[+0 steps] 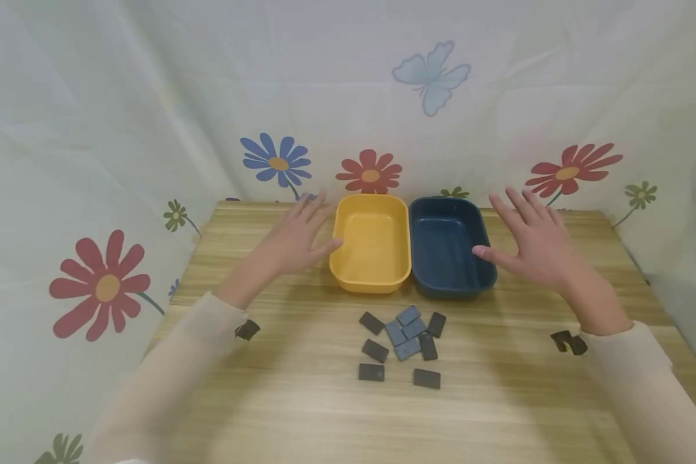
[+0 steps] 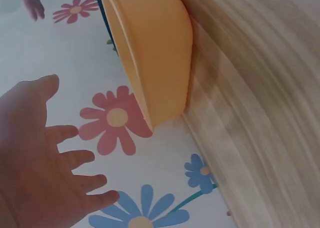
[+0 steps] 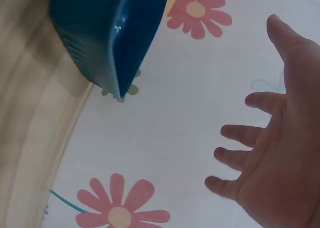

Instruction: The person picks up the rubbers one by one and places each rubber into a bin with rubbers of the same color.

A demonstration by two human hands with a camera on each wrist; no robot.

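My left hand (image 1: pixel 296 240) hovers at the left side of a yellow bin (image 1: pixel 371 283), fingers spread and holding nothing. On the other side, my right hand (image 1: pixel 536 248) is raised beside a dark blue bin (image 1: pixel 454 287), its fingers spread as well. The two bins stand side by side, and nothing shows inside either. In front of them lie several small flat rectangular pieces: black ones (image 1: pixel 426 378) scattered around, and blue-grey ones (image 1: pixel 408 348) grouped in the middle. The left wrist view shows the yellow bin's outer wall (image 2: pixel 165 52) apart from the left palm.
The wooden table (image 1: pixel 301 406) carries everything. Behind and at the sides hangs a pale cloth (image 1: pixel 336 77) printed with flowers and a butterfly. Small dark patches (image 1: pixel 247 330) show beside both sleeves.
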